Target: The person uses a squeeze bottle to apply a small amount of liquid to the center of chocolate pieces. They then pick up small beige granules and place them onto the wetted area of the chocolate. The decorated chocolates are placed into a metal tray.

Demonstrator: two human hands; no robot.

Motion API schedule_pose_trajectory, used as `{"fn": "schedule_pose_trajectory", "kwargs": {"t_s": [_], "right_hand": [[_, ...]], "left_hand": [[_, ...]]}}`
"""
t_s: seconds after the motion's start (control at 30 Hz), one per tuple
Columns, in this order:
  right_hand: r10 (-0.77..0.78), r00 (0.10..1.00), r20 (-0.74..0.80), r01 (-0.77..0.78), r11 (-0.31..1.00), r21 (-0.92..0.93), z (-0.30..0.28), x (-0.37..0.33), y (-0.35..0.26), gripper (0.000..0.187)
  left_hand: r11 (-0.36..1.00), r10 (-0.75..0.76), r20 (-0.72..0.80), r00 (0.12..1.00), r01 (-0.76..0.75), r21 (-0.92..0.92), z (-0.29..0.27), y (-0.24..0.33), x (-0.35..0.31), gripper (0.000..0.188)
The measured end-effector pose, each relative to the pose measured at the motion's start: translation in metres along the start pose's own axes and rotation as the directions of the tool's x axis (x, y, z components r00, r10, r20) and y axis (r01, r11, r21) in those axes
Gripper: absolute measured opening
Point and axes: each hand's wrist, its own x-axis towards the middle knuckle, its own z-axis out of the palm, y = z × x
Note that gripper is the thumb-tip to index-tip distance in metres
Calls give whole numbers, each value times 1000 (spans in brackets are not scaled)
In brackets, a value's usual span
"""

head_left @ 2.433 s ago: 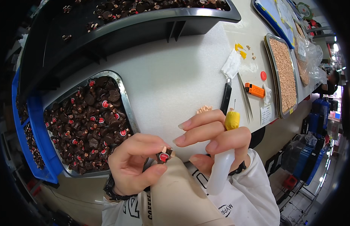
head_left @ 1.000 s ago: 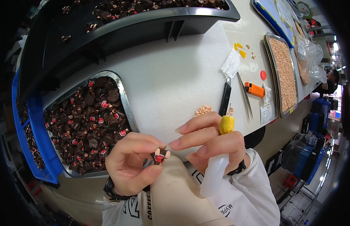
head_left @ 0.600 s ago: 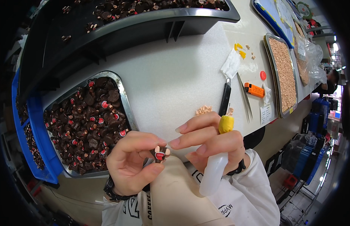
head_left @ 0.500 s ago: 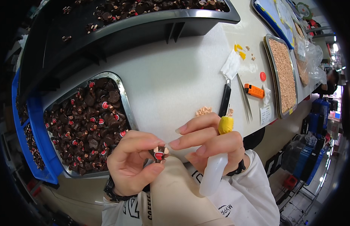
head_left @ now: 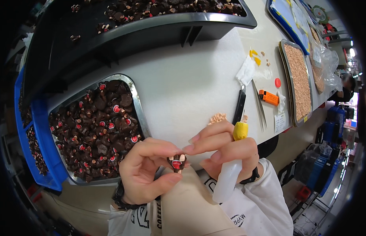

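My left hand (head_left: 140, 171) pinches a small dark brown figure part (head_left: 177, 164) with a red patch and beige nubs between thumb and fingers. Close beside it, my right hand (head_left: 236, 152) has its index fingertip at the top of the part; whether it touches cannot be told. A translucent white squeeze bottle (head_left: 228, 183) with a yellow-wrapped neck (head_left: 240, 130) is held in the fingers of that hand, its thin tip pointing away from me. Left of my hands, a metal tray (head_left: 140, 112) holds many similar brown parts.
A long black bin (head_left: 151, 25) with more brown parts spans the far side; a blue bin (head_left: 49, 157) stands left. Loose beige bits (head_left: 217, 118), a black-handled tool (head_left: 239, 104), tweezers (head_left: 260, 106) and an orange lighter (head_left: 269, 97) lie right, near a beige-filled tray (head_left: 292, 103).
Both hands have shifted slightly right in the picture, as has the whole scene. The brown part is turned so its red patch faces up more fully. Both grips are kept.
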Motion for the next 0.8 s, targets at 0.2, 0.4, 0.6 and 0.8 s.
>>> {"fn": "schedule_pose_trajectory", "kwargs": {"t_s": [0.2, 0.4, 0.6, 0.8], "right_hand": [[-20, 1000, 9, 18, 993, 114, -3, 3, 3, 28], [41, 999, 11, -43, 985, 166, -1, -1, -1, 28], [66, 998, -11, -62, 971, 233, -7, -9, 4, 30], [103, 994, 39, -108, 973, 202, -2, -4, -1, 27]], "left_hand": [[999, 35, 0, 999, -35, 23, 2, 2, 3, 37], [923, 228, 169, 959, -268, 274, -14, 35, -25, 32], [536, 721, -471, 509, 22, 844, -91, 131, -111, 42], [433, 755, -492, 433, 234, 870, -55, 110, -89, 36]]}}
